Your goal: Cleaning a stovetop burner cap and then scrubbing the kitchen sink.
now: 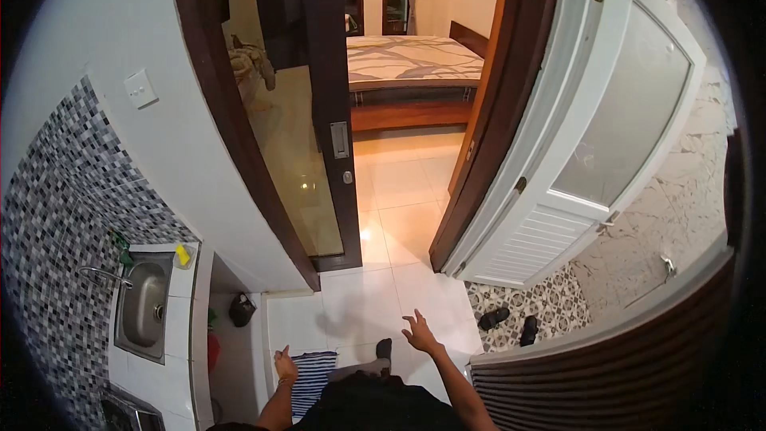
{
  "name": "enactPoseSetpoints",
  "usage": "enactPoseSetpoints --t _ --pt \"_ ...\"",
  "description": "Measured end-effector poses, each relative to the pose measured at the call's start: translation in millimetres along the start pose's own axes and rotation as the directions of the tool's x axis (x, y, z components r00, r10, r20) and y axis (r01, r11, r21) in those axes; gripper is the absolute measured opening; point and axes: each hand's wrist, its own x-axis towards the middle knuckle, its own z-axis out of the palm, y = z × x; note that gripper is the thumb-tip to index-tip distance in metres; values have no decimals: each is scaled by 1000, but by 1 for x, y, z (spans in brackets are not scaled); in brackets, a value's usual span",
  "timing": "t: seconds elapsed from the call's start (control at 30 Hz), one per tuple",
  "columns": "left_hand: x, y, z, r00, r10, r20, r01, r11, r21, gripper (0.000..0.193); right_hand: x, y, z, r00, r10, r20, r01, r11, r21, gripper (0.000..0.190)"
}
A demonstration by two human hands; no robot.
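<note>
My left hand (pixel 286 366) hangs at my side over a blue-and-white striped mat (pixel 314 374), fingers apart and holding nothing. Out in front to the right, my right hand (pixel 420 334) is raised above the white tiled floor (pixel 359 299), with its fingers spread and nothing in them. One dark-socked foot (pixel 384 348) shows between the hands. Ahead stands a dark-framed sliding glass door (pixel 332 203), drawn part way across the doorway. A recessed handle (pixel 339 140) sits on its edge stile, apart from both hands.
Beyond the doorway is a bed (pixel 413 60). At left a steel sink (pixel 143 305) is set in a tiled counter (pixel 178 329). A white door (pixel 562 191) stands ajar at right, near black slippers (pixel 494 318) on patterned tiles. A black bag (pixel 242 310) sits beside the counter.
</note>
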Motion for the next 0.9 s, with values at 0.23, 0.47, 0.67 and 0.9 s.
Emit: enactPoseSetpoints --t 0.23,0.47,0.67,0.9 --pt "29 27 29 985 -141 95 128 982 138 62 57 54 -81 997 26 -73 -28 999 -25 52" --pt "120 133 38 989 143 43 -146 986 82 54 91 114 -121 991 121 -51 -119 992 50 50" --pt "147 213 57 974 174 -145 -185 980 -73 62 178 148 -139 987 55 154 -50 998 -37 48" --pt "149 268 65 973 -117 -200 86 984 -157 68 304 152 -201 950 -215 226 233 971 -55 52"
